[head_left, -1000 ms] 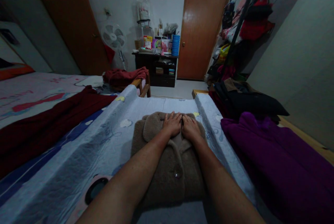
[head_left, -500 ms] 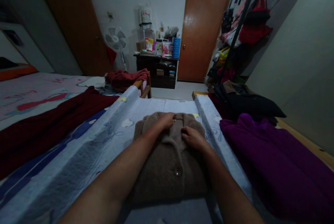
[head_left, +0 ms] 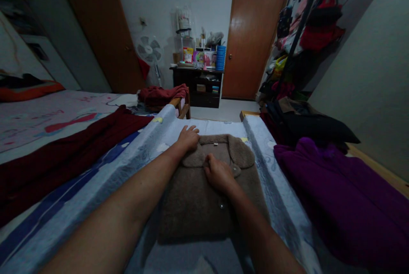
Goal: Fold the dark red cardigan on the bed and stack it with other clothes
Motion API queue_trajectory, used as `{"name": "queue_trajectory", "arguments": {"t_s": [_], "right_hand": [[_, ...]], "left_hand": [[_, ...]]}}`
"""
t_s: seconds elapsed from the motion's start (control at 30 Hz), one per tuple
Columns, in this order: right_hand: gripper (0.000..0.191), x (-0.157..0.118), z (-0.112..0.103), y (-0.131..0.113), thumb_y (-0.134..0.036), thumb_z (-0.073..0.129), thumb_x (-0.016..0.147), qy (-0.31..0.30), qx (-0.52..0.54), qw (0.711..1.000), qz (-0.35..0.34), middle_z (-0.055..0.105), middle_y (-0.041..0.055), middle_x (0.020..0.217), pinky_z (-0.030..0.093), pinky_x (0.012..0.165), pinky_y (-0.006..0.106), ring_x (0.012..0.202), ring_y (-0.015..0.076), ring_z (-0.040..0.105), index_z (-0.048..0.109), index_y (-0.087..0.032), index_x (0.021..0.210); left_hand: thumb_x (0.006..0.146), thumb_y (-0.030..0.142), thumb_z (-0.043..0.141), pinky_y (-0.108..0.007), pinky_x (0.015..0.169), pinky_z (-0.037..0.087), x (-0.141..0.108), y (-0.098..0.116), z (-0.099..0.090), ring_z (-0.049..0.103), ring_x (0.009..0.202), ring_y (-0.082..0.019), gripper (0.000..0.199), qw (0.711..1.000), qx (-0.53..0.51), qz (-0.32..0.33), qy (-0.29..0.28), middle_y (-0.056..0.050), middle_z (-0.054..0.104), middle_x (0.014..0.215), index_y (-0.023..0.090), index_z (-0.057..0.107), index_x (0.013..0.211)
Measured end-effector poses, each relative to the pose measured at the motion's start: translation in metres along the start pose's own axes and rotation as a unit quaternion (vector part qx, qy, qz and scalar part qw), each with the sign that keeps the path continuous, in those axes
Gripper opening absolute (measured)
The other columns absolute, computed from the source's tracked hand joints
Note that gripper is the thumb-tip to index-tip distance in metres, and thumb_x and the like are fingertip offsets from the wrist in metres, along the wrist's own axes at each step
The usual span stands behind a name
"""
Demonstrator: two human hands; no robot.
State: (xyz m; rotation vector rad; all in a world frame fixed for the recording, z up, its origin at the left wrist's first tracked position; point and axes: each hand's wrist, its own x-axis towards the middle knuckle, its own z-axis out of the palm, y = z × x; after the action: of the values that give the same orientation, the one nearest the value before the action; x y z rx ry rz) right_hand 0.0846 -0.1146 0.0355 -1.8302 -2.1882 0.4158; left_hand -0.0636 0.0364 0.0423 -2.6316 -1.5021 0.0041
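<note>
A folded brown, fuzzy coat [head_left: 194,201] with a broad collar and large buttons lies on the pale blue patterned sheet [head_left: 217,127] in front of me. At the collar's left corner rests my left hand [head_left: 188,138], palm down with its fingers spread. My right hand [head_left: 220,172] is closed near the middle of the neckline, its fingertips pinching the coat's front edge just below the collar. One button shows beside the right wrist, and a small label sits inside the neck.
A purple garment [head_left: 338,197] lies to the right, with a dark folded stack [head_left: 313,122] behind it. Dark red clothing [head_left: 76,146] stretches across the bed on the left. Further back stand a fan [head_left: 149,50], a black cabinet [head_left: 196,88] and a wooden door [head_left: 247,39].
My left hand has moved left from the neckline to the collar's outer corner and opened. My right hand has shifted left and nearer. The collar now lies flatter and spread out.
</note>
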Motion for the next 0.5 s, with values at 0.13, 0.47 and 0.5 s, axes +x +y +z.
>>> {"name": "queue_trajectory", "arguments": {"t_s": [0.13, 0.47, 0.5], "right_hand": [[0.026, -0.003, 0.000, 0.004, -0.030, 0.042, 0.094, 0.007, 0.001, 1.000, 0.006, 0.071, 0.0077, 0.095, 0.040, 0.074, 0.030, 0.087, 0.0227, 0.067, 0.048, -0.021, 0.117], [0.026, 0.008, -0.018, 0.028, -0.024, 0.038, 0.095, 0.072, 0.085, 0.993, -0.048, 0.068, 0.0086, 0.105, 0.041, 0.088, 0.026, 0.100, 0.0177, 0.060, 0.063, -0.017, 0.098], [0.028, 0.014, -0.022, 0.036, -0.023, 0.037, 0.095, 0.097, 0.068, 0.992, -0.039, 0.066, 0.0104, 0.113, 0.039, 0.094, 0.027, 0.107, 0.0183, 0.058, 0.063, -0.016, 0.102]], "left_hand": [[0.074, 0.021, 0.056, -0.052, 0.116, 0.004, 0.003, 0.007, 0.003, 0.038, 0.131, -0.029, 0.029, 0.999, 0.025, -0.008, 0.025, -0.009, 0.062, 0.123, 0.022, 0.072, 0.098], [0.092, 0.020, 0.034, -0.050, 0.115, 0.016, -0.041, 0.045, -0.002, 0.033, 0.136, -0.027, 0.044, 0.986, -0.051, -0.129, 0.097, -0.014, 0.045, 0.144, 0.017, 0.046, 0.134], [0.093, 0.026, 0.035, -0.048, 0.115, 0.017, -0.049, 0.051, 0.000, 0.030, 0.139, -0.027, 0.045, 0.987, -0.057, -0.121, 0.087, -0.015, 0.042, 0.147, 0.015, 0.044, 0.136]]}}
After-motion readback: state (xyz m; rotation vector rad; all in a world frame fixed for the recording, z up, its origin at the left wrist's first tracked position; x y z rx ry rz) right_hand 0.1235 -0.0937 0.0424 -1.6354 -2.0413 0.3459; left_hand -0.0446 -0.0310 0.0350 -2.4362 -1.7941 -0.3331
